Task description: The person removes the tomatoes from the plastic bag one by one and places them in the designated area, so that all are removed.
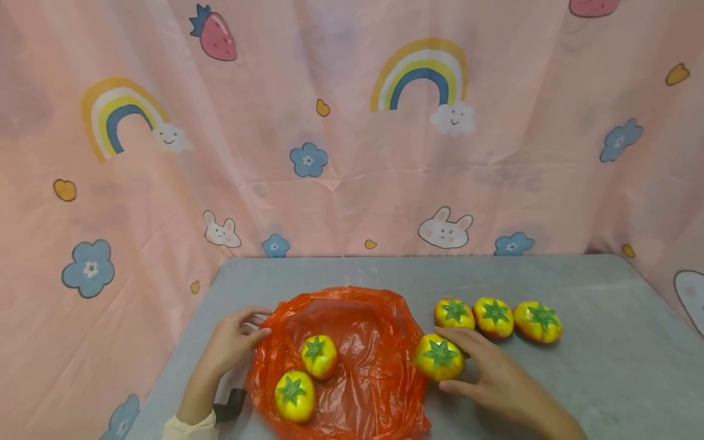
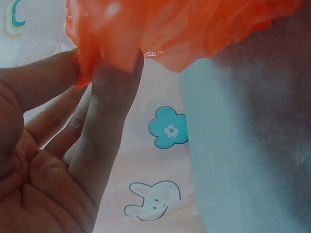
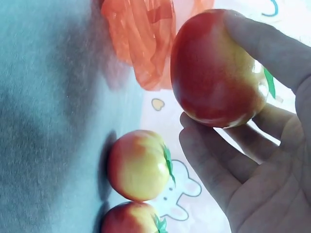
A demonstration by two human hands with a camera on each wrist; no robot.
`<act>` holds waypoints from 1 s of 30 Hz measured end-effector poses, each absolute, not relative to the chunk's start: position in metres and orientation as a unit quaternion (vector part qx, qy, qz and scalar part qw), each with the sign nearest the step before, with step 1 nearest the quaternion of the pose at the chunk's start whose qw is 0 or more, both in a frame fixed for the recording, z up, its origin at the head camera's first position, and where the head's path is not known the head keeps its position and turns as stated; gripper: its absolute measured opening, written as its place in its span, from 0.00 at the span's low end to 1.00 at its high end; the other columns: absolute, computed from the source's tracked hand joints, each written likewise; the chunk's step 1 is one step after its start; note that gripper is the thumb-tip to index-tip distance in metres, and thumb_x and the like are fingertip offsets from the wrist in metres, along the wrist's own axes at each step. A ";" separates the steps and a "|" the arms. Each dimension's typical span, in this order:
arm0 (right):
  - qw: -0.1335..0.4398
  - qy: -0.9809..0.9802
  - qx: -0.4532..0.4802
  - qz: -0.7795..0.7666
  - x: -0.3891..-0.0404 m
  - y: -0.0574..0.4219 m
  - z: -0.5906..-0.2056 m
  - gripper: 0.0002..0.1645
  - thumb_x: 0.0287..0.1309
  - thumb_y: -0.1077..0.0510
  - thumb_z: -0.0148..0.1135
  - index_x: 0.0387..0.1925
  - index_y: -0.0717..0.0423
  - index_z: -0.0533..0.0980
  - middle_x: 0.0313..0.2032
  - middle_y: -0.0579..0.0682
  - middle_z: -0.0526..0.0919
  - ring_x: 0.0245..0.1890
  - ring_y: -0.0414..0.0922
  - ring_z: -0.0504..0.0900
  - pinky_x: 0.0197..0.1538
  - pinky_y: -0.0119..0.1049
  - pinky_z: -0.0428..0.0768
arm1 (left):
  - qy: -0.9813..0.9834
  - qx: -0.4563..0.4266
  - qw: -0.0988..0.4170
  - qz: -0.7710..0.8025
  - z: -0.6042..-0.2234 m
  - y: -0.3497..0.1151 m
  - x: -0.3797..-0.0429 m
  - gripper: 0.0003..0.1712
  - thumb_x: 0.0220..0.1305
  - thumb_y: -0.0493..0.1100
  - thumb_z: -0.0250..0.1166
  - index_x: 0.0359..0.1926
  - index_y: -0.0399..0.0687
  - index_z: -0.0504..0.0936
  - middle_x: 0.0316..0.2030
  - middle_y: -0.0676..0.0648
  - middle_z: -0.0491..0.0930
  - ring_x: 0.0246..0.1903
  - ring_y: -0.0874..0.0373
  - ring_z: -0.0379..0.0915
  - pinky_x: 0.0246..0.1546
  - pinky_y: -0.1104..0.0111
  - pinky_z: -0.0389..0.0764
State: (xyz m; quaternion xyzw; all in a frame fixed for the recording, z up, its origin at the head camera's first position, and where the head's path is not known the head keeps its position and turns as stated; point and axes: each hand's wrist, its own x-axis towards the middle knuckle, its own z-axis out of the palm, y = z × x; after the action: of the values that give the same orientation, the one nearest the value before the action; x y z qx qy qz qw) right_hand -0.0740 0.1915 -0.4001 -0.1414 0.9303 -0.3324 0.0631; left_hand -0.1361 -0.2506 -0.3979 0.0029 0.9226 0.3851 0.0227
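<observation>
My left hand (image 1: 232, 342) pinches the left rim of a red plastic bag (image 1: 365, 366) between thumb and fingers, as the left wrist view shows close up. Spread open on the table, the bag has two yellow-and-red tomatoes inside: one tomato (image 1: 320, 357) further in and another tomato (image 1: 294, 396) nearer the front left. My right hand (image 1: 489, 376) grips a third tomato (image 1: 439, 358) with a green star-shaped leaf top, held at the bag's right edge. In the right wrist view this held tomato (image 3: 216, 70) sits between thumb and fingertips, raised off the table.
Right of the bag, three more tomatoes stand in a row on the grey table (image 1: 605, 366): a left one (image 1: 454, 313), a middle one (image 1: 494, 317) and a right one (image 1: 539, 322). A pink patterned curtain (image 1: 352, 201) hangs behind the table and along its left side.
</observation>
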 end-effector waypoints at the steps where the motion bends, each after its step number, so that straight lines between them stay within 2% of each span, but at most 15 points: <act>1: 0.059 0.930 -0.144 -0.332 -0.074 0.193 -0.400 0.48 0.46 0.36 0.75 0.68 0.40 0.68 0.67 0.50 0.72 0.64 0.53 0.74 0.60 0.61 0.75 | 0.923 0.006 0.022 0.384 -0.398 -0.250 -0.137 0.18 0.62 0.40 0.71 0.53 0.49 0.83 0.40 0.45 0.85 0.31 0.60 0.81 0.33 0.69 0.84; 8: 0.077 0.931 -0.135 -0.330 -0.070 0.192 -0.397 0.45 0.45 0.33 0.74 0.66 0.34 0.69 0.67 0.46 0.73 0.63 0.51 0.74 0.60 0.60 0.76 | 0.924 0.007 0.024 0.381 -0.398 -0.250 -0.138 0.18 0.62 0.41 0.71 0.54 0.50 0.82 0.41 0.45 0.85 0.32 0.59 0.80 0.33 0.69 0.84; 14: 0.086 0.933 -0.136 -0.321 -0.073 0.189 -0.399 0.42 0.42 0.38 0.78 0.62 0.32 0.72 0.62 0.40 0.76 0.62 0.46 0.75 0.63 0.58 0.75 | 0.919 0.007 0.021 0.393 -0.396 -0.256 -0.134 0.17 0.62 0.42 0.70 0.52 0.49 0.83 0.41 0.44 0.85 0.31 0.59 0.81 0.32 0.70 0.84; 23: 0.082 0.938 -0.121 -0.314 -0.082 0.203 -0.403 0.44 0.41 0.38 0.79 0.62 0.37 0.73 0.64 0.47 0.75 0.62 0.52 0.74 0.61 0.63 0.73 | 0.923 0.002 0.014 0.385 -0.396 -0.257 -0.135 0.17 0.62 0.44 0.71 0.52 0.50 0.84 0.41 0.45 0.85 0.30 0.60 0.81 0.31 0.72 0.82; 30: 0.078 0.945 -0.113 -0.298 -0.085 0.212 -0.414 0.44 0.39 0.36 0.79 0.61 0.38 0.75 0.60 0.51 0.74 0.55 0.51 0.75 0.58 0.65 0.74 | 0.919 -0.001 0.020 0.394 -0.396 -0.255 -0.136 0.18 0.62 0.43 0.71 0.53 0.48 0.83 0.41 0.44 0.85 0.29 0.60 0.80 0.32 0.71 0.84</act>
State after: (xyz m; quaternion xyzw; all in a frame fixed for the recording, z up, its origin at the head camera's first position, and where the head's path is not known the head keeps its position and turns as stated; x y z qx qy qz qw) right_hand -0.0846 0.2124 -0.4136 -0.1130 0.9447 -0.2976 0.0783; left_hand -0.1364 -0.2549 -0.3955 -0.0012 0.9187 0.3944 0.0201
